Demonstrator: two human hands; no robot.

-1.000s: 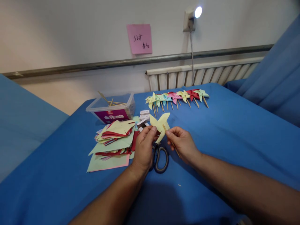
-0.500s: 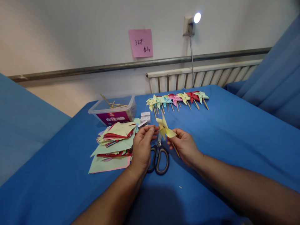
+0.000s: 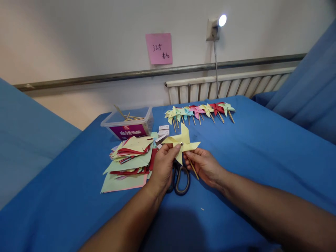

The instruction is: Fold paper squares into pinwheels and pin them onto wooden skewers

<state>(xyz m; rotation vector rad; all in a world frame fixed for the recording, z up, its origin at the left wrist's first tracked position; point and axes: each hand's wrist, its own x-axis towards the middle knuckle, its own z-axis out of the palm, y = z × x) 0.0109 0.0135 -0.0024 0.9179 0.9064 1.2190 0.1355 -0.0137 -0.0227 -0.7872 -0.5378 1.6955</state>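
A yellow paper pinwheel (image 3: pixel 185 139) faces me, a round pin head at its centre and a thin wooden stick slanting down from it. My right hand (image 3: pixel 206 165) is closed on the stick just under the blades. With thumb and fingers, my left hand (image 3: pixel 166 161) pinches the pinwheel's paper near the centre, on its left side. Black-handled scissors (image 3: pixel 183 182) lie on the blue cloth (image 3: pixel 236 217) beneath the hands, their blades hidden behind the pinwheel and fingers.
Stacked cut paper sheets (image 3: pixel 128 162) lie left of my hands. Behind them stands a clear plastic box (image 3: pixel 127 122) with wooden sticks. Small white boxes (image 3: pixel 163 130) sit beside it. Several finished pinwheels (image 3: pixel 198 111) line the back edge, near a radiator (image 3: pixel 231 80).
The pinwheel has turned from edge-on to facing me, its blades spread wide. My left hand has moved slightly right and now pinches the paper. The view has shifted slightly.
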